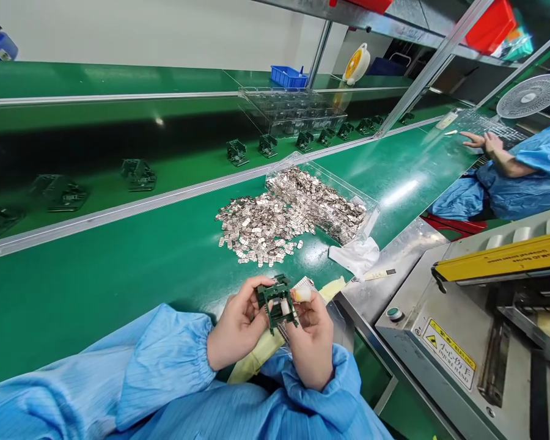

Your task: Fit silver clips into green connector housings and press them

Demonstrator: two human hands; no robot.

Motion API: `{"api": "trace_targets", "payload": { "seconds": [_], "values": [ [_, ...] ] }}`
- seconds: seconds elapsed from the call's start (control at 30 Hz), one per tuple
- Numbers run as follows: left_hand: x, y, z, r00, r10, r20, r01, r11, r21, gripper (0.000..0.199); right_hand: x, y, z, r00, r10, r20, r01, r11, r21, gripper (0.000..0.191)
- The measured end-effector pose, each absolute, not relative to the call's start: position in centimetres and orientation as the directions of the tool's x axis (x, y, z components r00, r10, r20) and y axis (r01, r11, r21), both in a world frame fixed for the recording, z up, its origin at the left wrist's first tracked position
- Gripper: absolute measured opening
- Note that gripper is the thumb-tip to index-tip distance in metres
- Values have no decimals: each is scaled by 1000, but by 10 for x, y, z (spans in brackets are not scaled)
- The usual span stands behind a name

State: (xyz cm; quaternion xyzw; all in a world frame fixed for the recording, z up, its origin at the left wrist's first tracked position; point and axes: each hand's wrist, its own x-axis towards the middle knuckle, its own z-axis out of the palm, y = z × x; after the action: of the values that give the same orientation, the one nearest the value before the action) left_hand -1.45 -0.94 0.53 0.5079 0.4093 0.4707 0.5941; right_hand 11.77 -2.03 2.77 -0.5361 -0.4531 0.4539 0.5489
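In front of my chest, both hands hold a dark green plastic frame (273,296) with an open middle and thin posts. My left hand (238,325) is closed on its left side, thumb toward the near edge. My right hand (313,339) grips the right side, with a white covering (302,295) on a fingertip. Whether those right fingers also pinch a small part cannot be made out. Beyond my hands, a loose heap of small silvery metal pieces (256,229) lies on the green table (165,263). A clear tray (371,221) beside it holds more of them.
Several similar green frames (236,153) stand along the green conveyor belt (187,160) behind a metal rail. A white glove (357,256) lies right of the heap. At right stands a grey machine (407,333) with a yellow bar (504,260). A co-worker's hands (488,143) are farther back.
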Motion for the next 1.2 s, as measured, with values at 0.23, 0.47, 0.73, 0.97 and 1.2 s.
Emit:
{"api": "trace_targets", "payload": {
  "seconds": [0.23,0.47,0.73,0.97,1.2],
  "values": [
    [-13,-12,11,223,975,4,-171,35,985,27,114,-18,36,169,981,-91,-186,-58,-981,20],
    [-4,-17,22,232,972,-22,-216,73,974,29,123,-29,33,196,969,-150,-258,-97,-961,21],
    [3,-27,20,275,961,-29,-252,101,962,29,128,-41,21,221,955,-198,-323,-120,-939,23],
    [3,-32,15,330,944,-26,-226,106,968,28,135,-49,19,217,958,-189,-346,-105,-932,22],
    [1,-34,13,331,943,-46,-163,105,981,28,132,-51,20,217,964,-153,-331,-75,-941,21]
  ]
}}
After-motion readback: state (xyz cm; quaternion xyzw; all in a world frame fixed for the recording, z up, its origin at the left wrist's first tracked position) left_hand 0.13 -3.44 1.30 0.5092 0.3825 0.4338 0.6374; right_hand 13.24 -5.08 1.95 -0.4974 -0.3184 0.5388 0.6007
